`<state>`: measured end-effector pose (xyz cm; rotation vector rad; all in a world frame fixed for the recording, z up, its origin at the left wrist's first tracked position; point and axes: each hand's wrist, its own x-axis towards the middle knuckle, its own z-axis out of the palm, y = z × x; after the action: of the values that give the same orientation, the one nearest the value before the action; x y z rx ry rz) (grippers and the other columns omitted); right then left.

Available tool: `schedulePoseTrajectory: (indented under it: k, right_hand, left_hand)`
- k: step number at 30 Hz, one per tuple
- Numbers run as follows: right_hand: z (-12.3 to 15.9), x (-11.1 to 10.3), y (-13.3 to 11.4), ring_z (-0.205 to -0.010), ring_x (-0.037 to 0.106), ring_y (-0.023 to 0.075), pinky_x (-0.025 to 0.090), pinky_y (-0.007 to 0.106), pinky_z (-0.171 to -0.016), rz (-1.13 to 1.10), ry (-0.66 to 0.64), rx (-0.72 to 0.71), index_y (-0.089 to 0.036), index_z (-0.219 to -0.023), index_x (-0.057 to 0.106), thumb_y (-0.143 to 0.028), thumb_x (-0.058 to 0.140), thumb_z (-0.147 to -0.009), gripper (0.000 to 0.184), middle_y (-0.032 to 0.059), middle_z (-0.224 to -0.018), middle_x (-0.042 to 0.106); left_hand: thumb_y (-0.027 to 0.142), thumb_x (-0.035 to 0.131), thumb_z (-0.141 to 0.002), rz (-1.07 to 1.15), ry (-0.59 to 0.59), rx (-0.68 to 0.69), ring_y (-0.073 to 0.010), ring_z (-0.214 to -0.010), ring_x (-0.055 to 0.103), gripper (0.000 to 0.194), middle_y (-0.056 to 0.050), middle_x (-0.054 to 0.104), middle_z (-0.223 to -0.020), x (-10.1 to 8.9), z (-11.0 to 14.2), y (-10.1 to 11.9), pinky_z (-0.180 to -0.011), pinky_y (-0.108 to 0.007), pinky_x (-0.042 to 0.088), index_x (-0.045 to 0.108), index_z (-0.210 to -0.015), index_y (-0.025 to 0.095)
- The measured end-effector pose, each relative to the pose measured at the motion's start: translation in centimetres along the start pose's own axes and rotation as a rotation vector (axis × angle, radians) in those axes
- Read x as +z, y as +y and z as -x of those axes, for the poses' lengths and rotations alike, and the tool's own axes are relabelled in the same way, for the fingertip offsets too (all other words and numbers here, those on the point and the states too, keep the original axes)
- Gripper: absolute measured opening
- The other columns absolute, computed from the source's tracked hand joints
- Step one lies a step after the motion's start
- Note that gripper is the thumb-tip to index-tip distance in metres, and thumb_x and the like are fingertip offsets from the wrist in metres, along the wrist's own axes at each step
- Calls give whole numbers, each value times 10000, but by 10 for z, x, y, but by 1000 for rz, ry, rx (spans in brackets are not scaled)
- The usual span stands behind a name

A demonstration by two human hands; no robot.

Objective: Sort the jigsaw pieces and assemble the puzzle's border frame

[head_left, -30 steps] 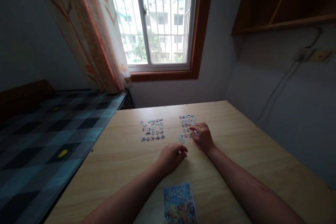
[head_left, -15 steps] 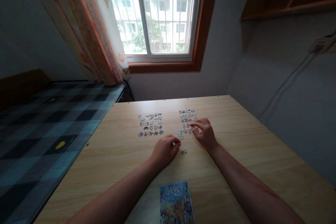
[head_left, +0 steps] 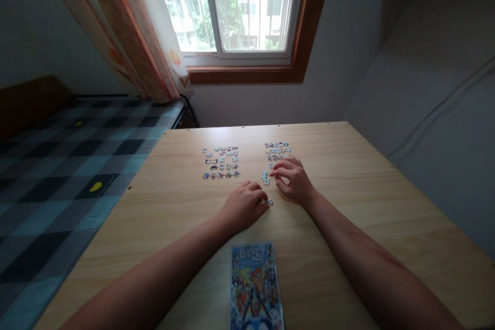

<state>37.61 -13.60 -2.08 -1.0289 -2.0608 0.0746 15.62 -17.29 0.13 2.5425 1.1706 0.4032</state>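
The left hand (head_left: 244,206) curls its fingers at a small puzzle piece (head_left: 270,202), while the right hand (head_left: 293,181) bends over other pieces (head_left: 277,150), its grip unclear.

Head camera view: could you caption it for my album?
Two bare hands, left and right, among jigsaw pieces on a wooden table.

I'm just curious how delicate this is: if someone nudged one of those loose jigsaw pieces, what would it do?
The jigsaw pieces look small, thin and flat, so one would probably feel light and slide rather than roll. The table looks smooth, so it may slip easily. Neighbours lie close, so a push could disturb them.
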Motion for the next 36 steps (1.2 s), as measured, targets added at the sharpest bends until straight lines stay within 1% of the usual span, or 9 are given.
schedulePoseTrajectory:
  k: [3, 8, 11, 14, 17, 21, 25, 31, 36]
  right_hand:
    - [0, 1, -2, -1087, 591, 251, 383, 456, -1022, -16, -33, -30, -272, -873, 772, -161, 628, -823, 188, 10, -958, 756]
    - [1, 1, -4, -1148, 589, 264, 332, 480, -1069, -24, -111, -48, -278, -848, 772, -147, 629, -792, 202, -6, -960, 770]
    - [1, 1, -3, -1181, 586, 266, 316, 484, -1083, -28, -109, -32, -278, -826, 769, -137, 624, -776, 208, -9, -980, 771]
    - [2, 2, -1, -1224, 571, 272, 294, 501, -1107, -25, -94, -21, -277, -807, 762, -131, 618, -766, 209, -8, -1052, 766]
    - [1, 5, 0, -1260, 556, 277, 272, 523, -1132, -25, -108, -20, -278, -796, 757, -132, 616, -765, 205, -6, -1098, 758]
    - [1, 7, 3, -1277, 546, 280, 278, 535, -1137, -30, -114, -28, -277, -796, 756, -132, 617, -762, 204, -2, -1108, 752]
    - [0, 9, 4, -1285, 539, 286, 265, 549, -1147, -34, -125, -17, -274, -775, 749, -124, 614, -756, 203, 4, -1106, 750]
    - [0, 9, 4, -1275, 563, 291, 230, 582, -1152, -79, -146, -3, -269, -763, 735, -114, 610, -762, 199, -6, -1025, 776]
    - [-2, 12, 2, -1268, 571, 289, 220, 579, -1166, -80, -170, 4, -270, -764, 746, -111, 617, -762, 205, -6, -991, 783]
  left_hand:
    - [316, 639, -897, -17, -13, -1, -253, -1022, 587, 156, -79, 697, -1012, 0, -1, 2, -932, -397, 481, 757, -944, 226]
    - [278, 634, -884, 8, 13, -1, -253, -1020, 589, 138, -82, 690, -1003, 3, -4, 2, -946, -393, 475, 751, -926, 218]
    - [276, 628, -874, 21, -4, -13, -245, -1003, 594, 141, -78, 682, -987, 4, -6, 1, -962, -392, 471, 746, -923, 216]
    - [263, 624, -855, 29, -32, -42, -241, -998, 602, 144, -74, 679, -975, 3, -9, 1, -967, -386, 469, 743, -918, 215]
    - [248, 632, -819, 52, -44, -76, -236, -960, 615, 141, -66, 678, -937, 1, -12, 1, -935, -364, 476, 744, -899, 216]
    - [239, 647, -777, 79, -77, -105, -226, -879, 619, 131, -52, 673, -872, -4, -14, 0, -863, -342, 481, 743, -862, 214]
    - [240, 650, -752, 94, -106, -127, -213, -841, 614, 126, -47, 670, -860, -8, -15, -2, -792, -318, 475, 736, -841, 215]
    - [252, 627, -773, 84, -39, -171, -205, -831, 616, 151, -50, 668, -886, -5, -16, -4, -760, -307, 473, 727, -879, 212]
    - [248, 616, -793, 52, 31, -198, -185, -813, 624, 154, -51, 666, -957, 1, -20, -6, -749, -298, 481, 718, -903, 212]
